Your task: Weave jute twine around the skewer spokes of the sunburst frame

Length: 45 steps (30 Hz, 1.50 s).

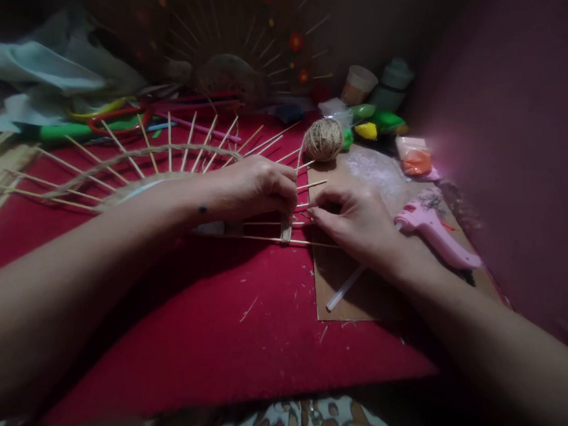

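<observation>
A fan-shaped frame of thin wooden sticks [170,149] spreads over the red surface, with a band of twine woven across the sticks. My left hand [262,185] is closed at the frame's right side, fingers curled down over the sticks. A strand of twine runs into its fingers from the twine ball [324,139]. Just below these fingers a short woven twine strip [286,231] crosses the lowest sticks. My right hand [357,224] pinches at the end of one stick with thumb and forefinger. The left fingertips are partly hidden.
A pink glue gun [433,228] with a clear glue stick [345,288] lies on cardboard [331,268] at the right. Clay packets [415,155] and a plastic cup [359,86] stand behind. Red-handled scissors [117,121] and pale cloth [40,68] lie back left. Stick scraps dot the red surface [201,348].
</observation>
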Each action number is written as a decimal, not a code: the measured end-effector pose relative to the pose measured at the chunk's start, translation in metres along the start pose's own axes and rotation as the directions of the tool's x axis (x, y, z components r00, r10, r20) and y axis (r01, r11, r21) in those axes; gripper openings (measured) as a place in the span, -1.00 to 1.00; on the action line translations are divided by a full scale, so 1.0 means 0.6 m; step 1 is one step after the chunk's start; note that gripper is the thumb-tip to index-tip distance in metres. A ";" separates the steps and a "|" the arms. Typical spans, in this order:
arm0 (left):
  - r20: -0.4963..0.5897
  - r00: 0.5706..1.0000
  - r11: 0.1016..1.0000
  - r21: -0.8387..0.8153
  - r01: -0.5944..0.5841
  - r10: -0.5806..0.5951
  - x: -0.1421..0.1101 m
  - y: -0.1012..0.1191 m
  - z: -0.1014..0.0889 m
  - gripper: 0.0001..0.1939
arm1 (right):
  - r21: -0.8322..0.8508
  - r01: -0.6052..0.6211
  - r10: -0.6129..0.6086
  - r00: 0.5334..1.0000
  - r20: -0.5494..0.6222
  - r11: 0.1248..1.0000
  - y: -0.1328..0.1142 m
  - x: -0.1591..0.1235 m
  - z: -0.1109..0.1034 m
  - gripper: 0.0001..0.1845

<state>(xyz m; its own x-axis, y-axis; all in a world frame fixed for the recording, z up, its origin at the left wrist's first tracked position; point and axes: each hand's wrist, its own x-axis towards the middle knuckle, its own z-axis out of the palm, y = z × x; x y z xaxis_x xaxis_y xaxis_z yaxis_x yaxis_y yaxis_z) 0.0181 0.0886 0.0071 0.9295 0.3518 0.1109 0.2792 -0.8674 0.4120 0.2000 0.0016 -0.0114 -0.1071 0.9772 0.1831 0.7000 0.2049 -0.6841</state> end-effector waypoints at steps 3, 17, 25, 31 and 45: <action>0.006 1.000 1.000 0.022 -0.016 0.016 0.000 0.003 0.000 -0.73 | -0.061 0.089 -0.089 0.996 0.014 0.994 0.005 -0.004 0.005 -0.83; 0.098 0.981 0.975 -0.133 0.180 -0.168 0.008 0.038 -0.005 -0.84 | -0.153 0.344 -0.330 0.938 0.108 0.927 0.014 -0.013 0.014 -0.81; 0.113 0.969 0.964 -0.126 0.235 -0.221 0.013 0.048 -0.006 -0.80 | -0.263 0.417 -0.392 0.909 0.145 0.870 0.018 -0.015 0.018 -0.80; 0.057 0.980 0.972 -0.132 0.195 -0.189 0.012 0.036 0.005 -0.80 | -0.419 0.490 -0.441 0.871 0.215 0.764 0.012 -0.017 0.018 -0.74; 0.011 0.998 0.998 -0.021 -0.064 0.064 0.002 0.019 0.008 -0.76 | -0.304 0.497 -0.474 0.868 0.151 0.813 0.020 -0.017 0.022 -0.73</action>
<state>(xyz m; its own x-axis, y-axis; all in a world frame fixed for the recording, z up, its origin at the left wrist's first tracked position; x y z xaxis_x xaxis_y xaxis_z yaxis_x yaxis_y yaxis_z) 0.0237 0.0776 0.0075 0.9480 0.2918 0.1272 0.2143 -0.8805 0.4229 0.2003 -0.0054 -0.0308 -0.5311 0.7589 0.3767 0.7302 0.6355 -0.2508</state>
